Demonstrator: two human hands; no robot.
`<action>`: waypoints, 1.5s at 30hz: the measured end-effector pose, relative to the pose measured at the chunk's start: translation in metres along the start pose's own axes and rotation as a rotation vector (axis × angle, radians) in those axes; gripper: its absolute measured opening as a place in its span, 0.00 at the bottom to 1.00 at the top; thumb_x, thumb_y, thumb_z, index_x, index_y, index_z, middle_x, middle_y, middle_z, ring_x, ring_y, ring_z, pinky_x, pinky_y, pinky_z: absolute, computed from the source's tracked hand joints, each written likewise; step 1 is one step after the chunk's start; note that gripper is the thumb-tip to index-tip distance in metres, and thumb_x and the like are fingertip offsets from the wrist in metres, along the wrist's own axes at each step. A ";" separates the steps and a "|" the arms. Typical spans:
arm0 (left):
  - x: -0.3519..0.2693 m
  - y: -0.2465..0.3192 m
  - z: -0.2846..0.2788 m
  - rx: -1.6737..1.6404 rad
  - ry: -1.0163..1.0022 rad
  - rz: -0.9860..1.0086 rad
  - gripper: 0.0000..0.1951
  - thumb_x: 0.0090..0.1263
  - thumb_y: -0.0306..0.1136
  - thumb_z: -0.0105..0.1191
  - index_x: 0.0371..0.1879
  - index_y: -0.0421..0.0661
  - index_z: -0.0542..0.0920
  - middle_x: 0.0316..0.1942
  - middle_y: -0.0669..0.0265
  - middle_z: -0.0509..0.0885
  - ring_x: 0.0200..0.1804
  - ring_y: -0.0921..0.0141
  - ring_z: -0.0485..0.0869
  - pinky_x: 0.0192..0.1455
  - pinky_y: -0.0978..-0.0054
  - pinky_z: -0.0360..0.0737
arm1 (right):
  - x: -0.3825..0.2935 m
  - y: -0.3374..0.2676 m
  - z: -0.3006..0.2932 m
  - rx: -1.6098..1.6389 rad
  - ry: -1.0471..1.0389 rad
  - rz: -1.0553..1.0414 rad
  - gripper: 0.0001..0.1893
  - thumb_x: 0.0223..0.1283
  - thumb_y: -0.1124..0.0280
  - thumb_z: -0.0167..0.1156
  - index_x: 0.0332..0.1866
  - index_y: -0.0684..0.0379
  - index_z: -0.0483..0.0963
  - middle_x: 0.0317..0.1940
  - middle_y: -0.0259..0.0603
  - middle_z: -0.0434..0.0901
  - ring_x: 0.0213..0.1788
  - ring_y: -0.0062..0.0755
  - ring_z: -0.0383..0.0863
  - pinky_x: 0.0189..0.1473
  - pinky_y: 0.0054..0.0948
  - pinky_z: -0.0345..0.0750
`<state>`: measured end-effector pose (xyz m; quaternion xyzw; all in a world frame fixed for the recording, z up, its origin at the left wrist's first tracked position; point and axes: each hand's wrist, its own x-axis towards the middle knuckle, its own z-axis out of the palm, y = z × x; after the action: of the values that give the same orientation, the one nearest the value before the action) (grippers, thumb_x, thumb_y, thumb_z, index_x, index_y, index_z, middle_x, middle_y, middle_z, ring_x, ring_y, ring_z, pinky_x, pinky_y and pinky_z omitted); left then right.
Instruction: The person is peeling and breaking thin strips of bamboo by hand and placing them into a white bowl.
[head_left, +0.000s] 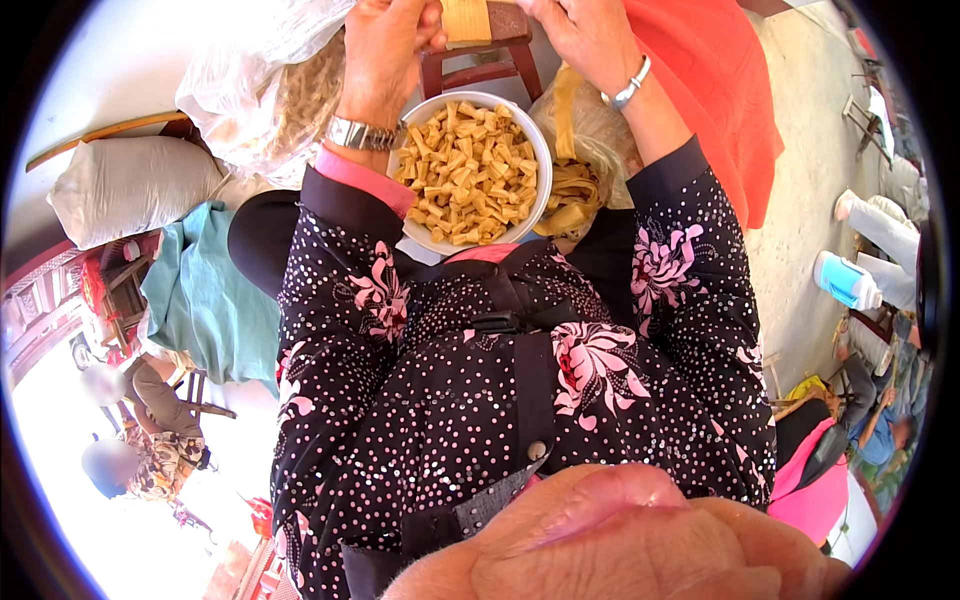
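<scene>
At the top edge my left hand (391, 56), wearing a metal watch, has its fingers curled beside a flat yellow piece (466, 22) over a dark red wooden stool (484, 73). Whether the fingers grip that piece is unclear. My right hand (583, 39), with a silver bangle, is on the other side of the stool, its fingertips cut off by the frame. Below and between my wrists is a white bowl (546, 176) heaped with knotted yellow strips (469, 176), which look like bean curd skin. Loose flat strips (576, 195) lie in a clear plastic bag (611, 161) right of the bowl.
Large clear plastic bags (259, 105) with tan contents stand at upper left, above a stuffed white sack (142, 187). Teal cloth (210, 292) hangs at left, red cloth (712, 97) at right. A blue-and-white jug (846, 280) stands farther right. Other people sit on both sides.
</scene>
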<state>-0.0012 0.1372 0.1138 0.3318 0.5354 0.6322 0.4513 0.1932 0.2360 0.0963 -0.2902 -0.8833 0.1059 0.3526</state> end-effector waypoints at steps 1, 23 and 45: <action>0.017 0.000 0.001 0.058 0.024 0.034 0.10 0.77 0.31 0.56 0.30 0.43 0.79 0.19 0.74 0.74 0.18 0.79 0.67 0.23 0.77 0.67 | 0.011 0.005 0.003 -0.090 0.027 -0.034 0.15 0.74 0.59 0.57 0.34 0.58 0.76 0.21 0.43 0.80 0.25 0.43 0.82 0.30 0.36 0.74; -0.148 -0.108 -0.081 0.784 -0.206 -0.612 0.20 0.75 0.48 0.61 0.39 0.38 0.86 0.23 0.66 0.85 0.17 0.78 0.76 0.21 0.81 0.73 | -0.109 -0.073 -0.021 0.580 -0.048 0.234 0.16 0.78 0.63 0.58 0.36 0.65 0.76 0.22 0.38 0.72 0.24 0.25 0.72 0.30 0.29 0.70; -0.131 -0.119 -0.069 -0.297 -0.330 -0.636 0.27 0.80 0.51 0.55 0.66 0.41 0.77 0.50 0.61 0.83 0.53 0.67 0.83 0.58 0.71 0.82 | -0.173 -0.158 -0.003 1.518 -0.495 0.674 0.17 0.82 0.56 0.53 0.40 0.60 0.76 0.24 0.24 0.70 0.23 0.12 0.68 0.27 0.16 0.68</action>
<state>0.0110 -0.0081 -0.0079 0.1776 0.4345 0.4693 0.7479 0.2268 0.0062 0.0635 -0.1914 -0.4921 0.8257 0.1984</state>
